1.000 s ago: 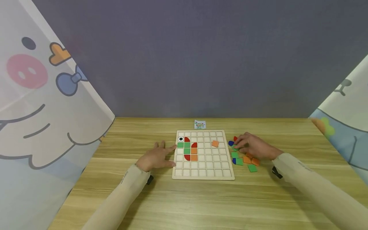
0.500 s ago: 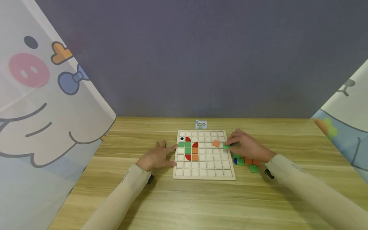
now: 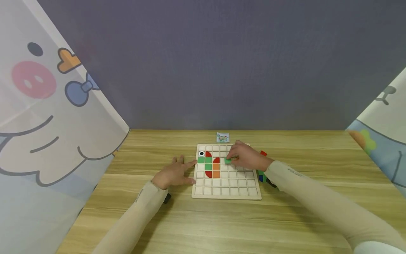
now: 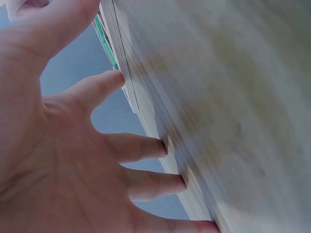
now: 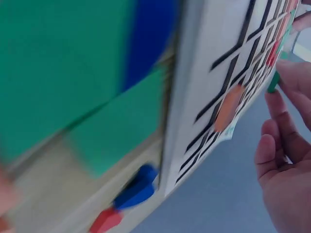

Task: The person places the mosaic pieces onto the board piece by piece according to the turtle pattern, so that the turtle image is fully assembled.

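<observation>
A pale wooden grid board (image 3: 234,192) lies on the table. In its left part sit a white eye tile (image 3: 201,153), green squares (image 3: 208,167), red quarter-circles (image 3: 208,174) and orange squares (image 3: 216,174). My right hand (image 3: 247,156) is over the board, pinching a green square tile (image 3: 227,161) between thumb and fingers; the right wrist view shows this green tile (image 5: 274,82) edge-on. My left hand (image 3: 174,174) rests with spread fingers on the table, index finger and thumb at the board's left edge. The right wrist view also shows an orange tile (image 5: 228,109) lying on the board.
Loose tiles lie right of the board, partly hidden by my right forearm: a red one (image 3: 263,153) and a blue one (image 3: 261,178) show, with green ones beside it. A small printed card (image 3: 223,137) lies behind the board. A grey partition (image 3: 234,70) rises at the table's back edge.
My right hand has taken a green square from the loose tiles and carried it left over the board, now near the red quarter-circle. My left hand stays in place.
</observation>
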A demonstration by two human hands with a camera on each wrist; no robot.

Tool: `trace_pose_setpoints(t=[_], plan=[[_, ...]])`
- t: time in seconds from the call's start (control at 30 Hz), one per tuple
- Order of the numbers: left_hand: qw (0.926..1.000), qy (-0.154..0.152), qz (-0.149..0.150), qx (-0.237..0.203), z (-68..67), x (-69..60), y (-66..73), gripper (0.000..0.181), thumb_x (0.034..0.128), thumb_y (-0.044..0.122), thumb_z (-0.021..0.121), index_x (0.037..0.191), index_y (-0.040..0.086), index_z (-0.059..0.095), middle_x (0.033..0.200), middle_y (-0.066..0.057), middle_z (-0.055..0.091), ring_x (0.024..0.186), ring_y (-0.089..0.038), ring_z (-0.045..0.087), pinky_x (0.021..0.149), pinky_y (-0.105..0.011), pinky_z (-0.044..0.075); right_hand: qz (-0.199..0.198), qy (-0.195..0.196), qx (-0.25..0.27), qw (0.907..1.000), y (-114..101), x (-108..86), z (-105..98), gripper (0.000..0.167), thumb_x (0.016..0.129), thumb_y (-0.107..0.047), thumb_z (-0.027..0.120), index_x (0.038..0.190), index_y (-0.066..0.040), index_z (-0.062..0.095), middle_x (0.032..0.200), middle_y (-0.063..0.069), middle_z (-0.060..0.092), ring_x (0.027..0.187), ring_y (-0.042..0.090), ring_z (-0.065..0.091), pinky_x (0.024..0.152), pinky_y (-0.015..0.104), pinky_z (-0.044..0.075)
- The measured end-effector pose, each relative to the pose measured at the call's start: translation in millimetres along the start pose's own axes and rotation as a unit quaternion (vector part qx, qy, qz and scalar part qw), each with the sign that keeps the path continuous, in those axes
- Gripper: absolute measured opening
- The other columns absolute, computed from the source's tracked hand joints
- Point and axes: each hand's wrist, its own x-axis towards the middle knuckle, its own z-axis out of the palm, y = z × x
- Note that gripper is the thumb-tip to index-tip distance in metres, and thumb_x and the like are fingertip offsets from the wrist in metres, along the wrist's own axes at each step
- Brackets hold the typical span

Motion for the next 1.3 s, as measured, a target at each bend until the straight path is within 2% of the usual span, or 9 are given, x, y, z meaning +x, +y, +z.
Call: trace_pose_setpoints(t=[0.03, 0.13, 0.27, 0.43, 0.7, 0.87, 1.07, 1.2, 1.3], plan=[[1.0000, 0.001, 0.001, 0.000, -0.1, 0.2, 0.0, 0.080, 0.0823, 0.049, 0.068, 0.149, 0.027, 0.031, 0.148, -0.034, 0.012, 0.131, -0.057, 0.010, 0.083, -0.067, 0.041, 0.004, -0.005, -0.002, 1.0000, -1.2, 3.4, 1.1, 0.018, 0.079, -0.005, 0.076, 0.096, -0.008, 0.075, 0.092, -0.001, 0.066, 0.085, 0.017, 0.048, 0.080, 0.034, 0.043], [1.0000, 0.004, 0.002, 0.001, -0.2, 0.7, 0.1, 0.080, 0.0821, 0.049, 0.068, 0.149, 0.028, 0.031, 0.148, -0.034, 0.013, 0.132, -0.057, 0.010, 0.081, -0.066, 0.042, 0.021, -0.018, -0.003, 0.9996, -3.0, 10.8, 4.3, 0.017, 0.079, -0.005, 0.076, 0.096, -0.007, 0.075, 0.093, 0.001, 0.067, 0.086, 0.019, 0.049, 0.083, 0.037, 0.043], [1.0000, 0.005, 0.000, 0.004, 0.5, 0.6, 0.1, 0.081, 0.0812, 0.051, 0.069, 0.149, 0.028, 0.031, 0.149, -0.034, 0.013, 0.132, -0.057, 0.011, 0.083, -0.068, 0.039, 0.066, -0.031, 0.013, 0.9973, -4.3, 15.7, 7.9, 0.016, 0.080, -0.005, 0.075, 0.096, -0.008, 0.076, 0.094, -0.001, 0.065, 0.090, 0.017, 0.047, 0.077, 0.033, 0.045], [0.9999, 0.003, -0.008, 0.008, 3.3, -0.3, -1.3, 0.082, 0.0800, 0.053, 0.069, 0.149, 0.031, 0.030, 0.149, -0.032, 0.013, 0.132, -0.056, 0.013, 0.086, -0.071, 0.034, 0.096, -0.045, 0.024, 0.9940, -5.5, 19.9, 12.8, 0.016, 0.080, -0.006, 0.075, 0.096, -0.010, 0.075, 0.094, -0.004, 0.063, 0.095, 0.016, 0.047, 0.079, 0.031, 0.046], [0.9999, 0.005, -0.010, 0.004, 4.9, -1.6, -1.4, 0.082, 0.0802, 0.053, 0.068, 0.149, 0.031, 0.030, 0.149, -0.032, 0.013, 0.132, -0.056, 0.011, 0.086, -0.076, 0.027, 0.105, -0.054, 0.011, 0.9930, -7.8, 22.8, 15.3, 0.012, 0.080, -0.006, 0.075, 0.091, -0.011, 0.075, 0.090, -0.006, 0.061, 0.094, 0.016, 0.048, 0.080, 0.031, 0.046], [0.9998, 0.000, -0.017, -0.003, 3.9, -2.3, -0.7, 0.081, 0.0807, 0.052, 0.068, 0.149, 0.032, 0.030, 0.150, -0.030, 0.012, 0.134, -0.054, 0.009, 0.087, -0.077, 0.023, 0.079, -0.056, 0.011, 0.9952, -7.1, 22.6, 14.8, 0.009, 0.084, -0.006, 0.072, 0.091, -0.010, 0.075, 0.091, -0.004, 0.060, 0.094, 0.017, 0.048, 0.081, 0.033, 0.045], [0.9998, 0.000, -0.013, -0.012, 3.1, -2.7, -0.5, 0.081, 0.0817, 0.051, 0.068, 0.149, 0.032, 0.028, 0.150, -0.031, 0.010, 0.133, -0.055, 0.008, 0.088, -0.078, 0.020, 0.043, -0.013, -0.016, 0.9988, 2.7, 11.6, 6.2, 0.013, 0.084, -0.010, 0.071, 0.097, -0.010, 0.074, 0.098, -0.003, 0.060, 0.095, 0.018, 0.047, 0.082, 0.036, 0.043], [0.9998, 0.002, -0.013, -0.018, 1.8, -3.6, -0.7, 0.080, 0.0820, 0.050, 0.068, 0.149, 0.032, 0.029, 0.150, -0.031, 0.009, 0.133, -0.055, 0.007, 0.087, -0.079, 0.019, 0.062, 0.015, -0.019, 0.9978, 11.8, -2.3, -8.0, 0.011, 0.082, -0.013, 0.074, 0.093, -0.012, 0.072, 0.099, -0.002, 0.060, 0.096, 0.022, 0.046, 0.081, 0.039, 0.042], [0.9998, 0.003, -0.012, -0.017, 1.2, -3.5, -1.3, 0.080, 0.0818, 0.050, 0.068, 0.149, 0.032, 0.029, 0.150, -0.031, 0.009, 0.133, -0.055, 0.007, 0.087, -0.079, 0.019, 0.084, 0.010, -0.024, 0.9961, 16.2, -12.8, -16.1, 0.009, 0.082, -0.015, 0.075, 0.088, -0.014, 0.070, 0.096, -0.001, 0.060, 0.093, 0.023, 0.045, 0.082, 0.041, 0.040]])
